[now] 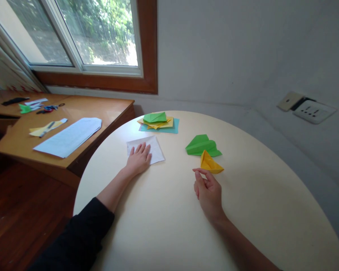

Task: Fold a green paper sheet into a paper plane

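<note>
My left hand (139, 160) lies flat, fingers spread, on a sheet of white paper (157, 150) on the round table. To the right, my right hand (209, 192) hovers with its fingers curled in and the index finger and thumb close together; nothing shows between them. Just beyond it sits a folded yellow paper boat (210, 164), and I cannot tell whether the fingertips touch it. Behind the boat, a green paper airplane (202, 145) rests on the tabletop.
At the far side of the round white table (164, 210) is a stack of colored papers (158, 122). A wooden desk (113, 109) at left holds white sheets (70, 137), a pen on yellow paper (46, 128) and scissors (49, 109). A wall socket (313, 111) is at right.
</note>
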Motion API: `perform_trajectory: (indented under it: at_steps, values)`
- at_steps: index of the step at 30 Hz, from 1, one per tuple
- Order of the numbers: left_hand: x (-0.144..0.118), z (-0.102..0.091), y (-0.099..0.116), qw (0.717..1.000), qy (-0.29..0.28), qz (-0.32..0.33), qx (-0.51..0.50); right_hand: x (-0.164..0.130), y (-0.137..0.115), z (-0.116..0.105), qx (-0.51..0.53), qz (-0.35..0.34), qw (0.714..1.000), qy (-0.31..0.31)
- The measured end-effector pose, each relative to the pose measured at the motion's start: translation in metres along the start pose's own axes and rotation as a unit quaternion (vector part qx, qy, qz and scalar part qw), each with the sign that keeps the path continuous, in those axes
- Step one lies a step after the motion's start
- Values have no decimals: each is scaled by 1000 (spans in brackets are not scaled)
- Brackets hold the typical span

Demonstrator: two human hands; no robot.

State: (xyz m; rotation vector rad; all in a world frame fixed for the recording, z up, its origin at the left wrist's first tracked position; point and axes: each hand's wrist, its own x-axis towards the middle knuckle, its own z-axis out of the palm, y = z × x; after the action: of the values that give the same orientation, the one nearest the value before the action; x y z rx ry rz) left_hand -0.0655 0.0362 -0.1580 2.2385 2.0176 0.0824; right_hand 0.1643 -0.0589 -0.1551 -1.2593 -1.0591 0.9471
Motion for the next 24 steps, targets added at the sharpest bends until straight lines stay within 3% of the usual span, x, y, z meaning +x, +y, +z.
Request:
perform_trajectory:
  at_steps: [11,24]
  values:
    - [0,-4,5,1000,-16,-21,7,0,-5,1,-3,-8,1000,7]
    - [1,-8,-1,999,-23,22,-23,0,0,1,1,-11,1000,7]
